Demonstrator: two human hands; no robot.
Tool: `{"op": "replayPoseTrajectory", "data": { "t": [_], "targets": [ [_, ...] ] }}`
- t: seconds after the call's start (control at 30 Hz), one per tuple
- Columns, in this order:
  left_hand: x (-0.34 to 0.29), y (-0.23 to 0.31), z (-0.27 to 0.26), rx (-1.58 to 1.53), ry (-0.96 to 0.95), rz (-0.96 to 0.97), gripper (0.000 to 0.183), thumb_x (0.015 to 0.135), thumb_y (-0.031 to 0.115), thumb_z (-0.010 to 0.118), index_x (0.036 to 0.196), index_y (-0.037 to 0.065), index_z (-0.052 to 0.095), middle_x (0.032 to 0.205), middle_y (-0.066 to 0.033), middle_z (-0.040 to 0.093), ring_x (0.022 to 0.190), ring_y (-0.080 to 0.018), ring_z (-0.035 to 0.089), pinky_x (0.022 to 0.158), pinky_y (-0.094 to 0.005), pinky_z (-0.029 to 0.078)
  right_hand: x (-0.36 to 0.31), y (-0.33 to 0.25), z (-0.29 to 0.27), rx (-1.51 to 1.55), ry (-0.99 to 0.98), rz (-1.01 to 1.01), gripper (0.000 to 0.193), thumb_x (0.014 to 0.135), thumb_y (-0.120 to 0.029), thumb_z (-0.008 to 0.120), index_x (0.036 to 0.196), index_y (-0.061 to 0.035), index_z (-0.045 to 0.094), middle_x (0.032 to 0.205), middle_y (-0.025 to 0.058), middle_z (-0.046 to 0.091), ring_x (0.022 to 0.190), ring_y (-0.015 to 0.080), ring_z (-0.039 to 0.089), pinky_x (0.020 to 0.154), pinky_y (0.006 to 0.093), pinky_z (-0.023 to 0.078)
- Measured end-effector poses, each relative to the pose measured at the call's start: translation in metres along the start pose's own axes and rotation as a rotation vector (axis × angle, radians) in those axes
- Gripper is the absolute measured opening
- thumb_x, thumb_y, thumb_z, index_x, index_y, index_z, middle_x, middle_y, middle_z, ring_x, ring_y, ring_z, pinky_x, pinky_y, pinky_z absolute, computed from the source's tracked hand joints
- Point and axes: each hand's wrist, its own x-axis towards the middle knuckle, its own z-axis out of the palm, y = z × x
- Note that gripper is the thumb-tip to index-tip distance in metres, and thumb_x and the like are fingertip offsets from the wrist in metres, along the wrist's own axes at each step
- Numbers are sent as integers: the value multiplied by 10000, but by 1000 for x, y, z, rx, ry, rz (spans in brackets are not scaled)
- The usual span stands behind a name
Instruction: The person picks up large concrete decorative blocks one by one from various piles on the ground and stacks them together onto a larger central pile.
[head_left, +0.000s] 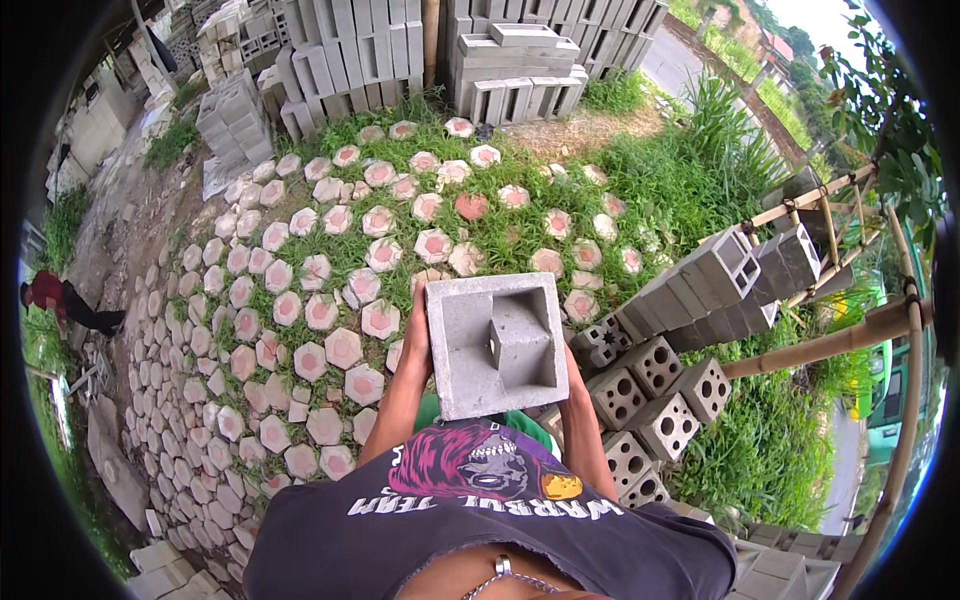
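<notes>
In front of my body I hold up a square grey concrete vent block (458, 345), with slanted hollows in the face turned up toward me. My left hand (417, 325) is closed against its left side, fingers partly hidden behind the edge. On the opposite side my right hand (573, 378) presses the block's lower right edge, and most of its fingers are out of sight. Both forearms reach up from my dark printed shirt (480, 520). The block is clear of the ground, above hexagonal paving stones (342, 347) set in grass.
Round-holed concrete blocks (665, 425) stand close to my right, with a row of hollow blocks (690, 285) beyond. Bamboo poles (820, 355) form a rail there. Tall stacks of grey blocks (360, 50) line the far side. At far left a person (70, 305) bends over.
</notes>
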Motion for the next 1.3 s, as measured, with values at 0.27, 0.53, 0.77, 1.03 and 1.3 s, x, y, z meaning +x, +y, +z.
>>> {"op": "replayPoseTrajectory", "data": {
  "t": [0.27, 0.53, 0.77, 1.03, 1.3],
  "targets": [
    [32, 13, -5, -71, 220, 33, 726, 909, 647, 359, 1246, 30, 543, 1170, -128, 597, 1016, -213, 583, 904, -335, 455, 73, -24, 7, -48, -46, 56, 481, 979, -317, 424, 1359, -23, 425, 1292, 96, 522, 1146, 209, 510, 999, 370, 394],
    [123, 47, -54, -130, 323, 174, 666, 931, 596, 387, 1255, 29, 518, 1122, -85, 597, 980, -172, 563, 872, -304, 441, 232, -6, 10, -58, -275, 131, 444, 1008, -324, 383, 1322, -23, 468, 1133, 30, 573, 988, 123, 535, 864, 271, 443],
    [213, 111, -102, -133, 242, 267, 668, 939, 594, 367, 1212, 14, 556, 1122, -87, 595, 1004, -160, 542, 880, -281, 417, 336, -21, 73, -26, -241, 119, 410, 994, -310, 406, 1285, -36, 498, 992, 9, 583, 875, 109, 551, 762, 261, 468],
    [236, 153, -154, -127, 480, 270, 656, 957, 562, 352, 1234, -2, 539, 1166, -99, 583, 1027, -172, 533, 899, -281, 403, 385, -24, 158, -124, -289, 227, 359, 986, -297, 409, 1217, -54, 539, 887, -3, 599, 744, 107, 566, 633, 256, 480],
    [229, 174, -194, -350, 627, 366, 614, 959, 545, 354, 1152, 21, 608, 1044, -87, 642, 916, -160, 597, 826, -281, 456, 454, -11, 226, -269, -442, 404, 454, 998, -401, 400, 1229, -35, 538, 884, -19, 602, 715, 85, 549, 610, 230, 468]
  ]
}}
